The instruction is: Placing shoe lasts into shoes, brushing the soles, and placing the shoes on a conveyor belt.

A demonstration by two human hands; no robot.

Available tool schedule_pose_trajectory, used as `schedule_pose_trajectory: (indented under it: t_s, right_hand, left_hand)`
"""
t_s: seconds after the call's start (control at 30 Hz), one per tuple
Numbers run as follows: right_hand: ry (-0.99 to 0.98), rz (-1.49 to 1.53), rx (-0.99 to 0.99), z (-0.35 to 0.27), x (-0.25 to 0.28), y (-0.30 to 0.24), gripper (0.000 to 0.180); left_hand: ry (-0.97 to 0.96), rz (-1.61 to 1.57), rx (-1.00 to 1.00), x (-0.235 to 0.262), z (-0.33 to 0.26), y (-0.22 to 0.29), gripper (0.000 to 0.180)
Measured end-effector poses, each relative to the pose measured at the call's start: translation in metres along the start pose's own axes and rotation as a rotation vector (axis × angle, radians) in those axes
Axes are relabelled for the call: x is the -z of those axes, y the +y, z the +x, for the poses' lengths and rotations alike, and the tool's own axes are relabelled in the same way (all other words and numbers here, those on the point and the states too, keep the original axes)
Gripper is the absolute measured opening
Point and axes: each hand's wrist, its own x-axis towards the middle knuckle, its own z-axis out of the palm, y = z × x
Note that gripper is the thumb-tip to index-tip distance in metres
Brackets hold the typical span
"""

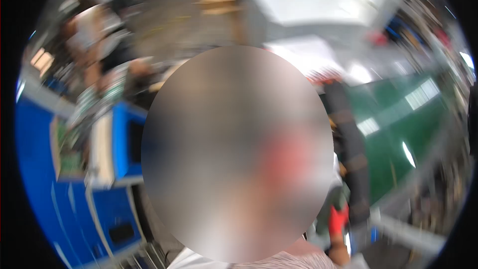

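Glossy green tabletop (391,162), bright reflections (420,94), long dark strip (352,144) along its left edge

Blue panels (37,144) stand left, a glossy green surface (388,157) right, blur between.

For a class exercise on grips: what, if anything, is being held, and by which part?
It cannot be told: the red-gloved hand at lower right is smeared, and heavy blurring hides the middle.
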Motion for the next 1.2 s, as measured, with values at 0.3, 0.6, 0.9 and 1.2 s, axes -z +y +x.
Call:
schedule_pose_trajectory:
  t_s: [0.3, 0.6, 0.9, 1.2]
  right_hand:
    - [0.167, -0.303, -0.213, 0.004, 0.000, 0.019, 0.077]
    - [0.135, -0.185, -0.131, -0.009, 0.004, 0.018, 0.082]
    - [0.029, -0.218, -0.191, 0.019, 0.006, 0.029, 0.087]
    - [-0.019, 0.080, -0.119, 0.013, 0.015, 0.058, 0.078]
  left_hand:
    - [-0.549, 0.246, 0.891, 0.184, -0.227, -0.078, 0.078]
    - [-0.354, 0.242, 1.414, 0.277, -0.488, -0.109, 0.036]
    - [-0.116, -0.269, 1.673, 0.203, -0.326, -0.049, 0.037]
    - [-0.266, -0.079, 1.558, 0.188, -0.289, -0.021, 0.059]
